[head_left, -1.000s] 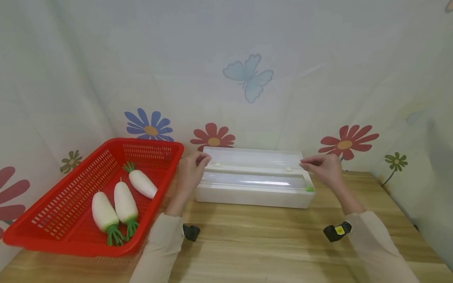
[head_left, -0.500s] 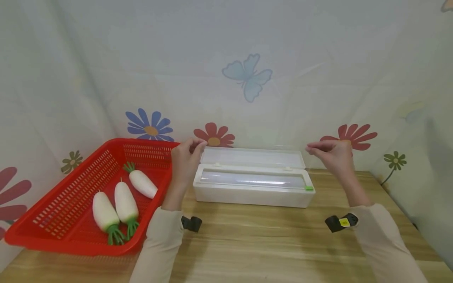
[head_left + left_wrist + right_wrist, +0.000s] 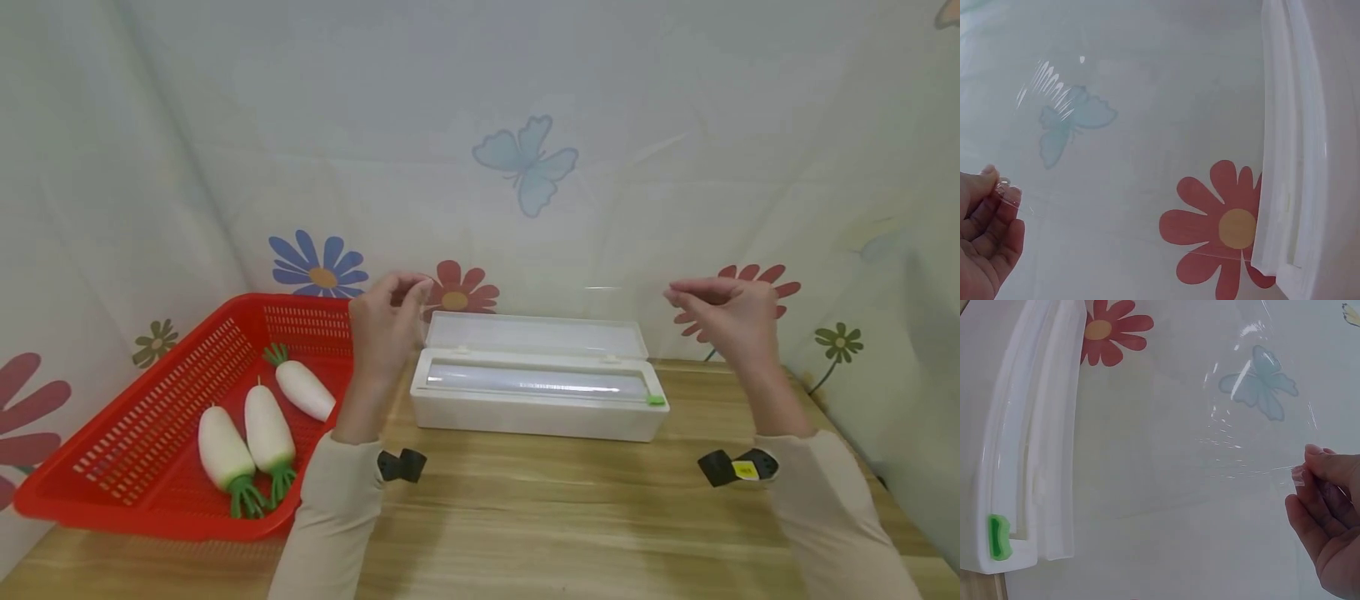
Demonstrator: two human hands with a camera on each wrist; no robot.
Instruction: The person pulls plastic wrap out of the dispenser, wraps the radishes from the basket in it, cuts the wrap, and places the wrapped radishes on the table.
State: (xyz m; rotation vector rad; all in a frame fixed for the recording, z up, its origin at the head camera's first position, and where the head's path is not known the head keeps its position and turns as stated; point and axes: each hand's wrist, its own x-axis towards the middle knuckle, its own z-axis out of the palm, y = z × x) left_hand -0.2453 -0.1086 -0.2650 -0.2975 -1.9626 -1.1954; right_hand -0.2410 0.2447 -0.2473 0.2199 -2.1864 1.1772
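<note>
A clear sheet of cling film stretches between my raised hands, its creases and glints showing in both wrist views. My left hand pinches one corner between thumb and fingers, above the basket's right rim. At the other corner, my right hand pinches the film the same way. Below and between the hands is a long white cling film dispenser, its lid tipped back. A roll shows through its window, and a green slide cutter sits at the right end.
A red plastic basket stands at the left of the wooden table. Three white radishes with green tops lie in it. A curtain with flowers and a butterfly hangs close behind the dispenser.
Both hands have risen and moved apart from near the dispenser, drawing the film upward with them. The dispenser, basket and radishes have stayed in place.
</note>
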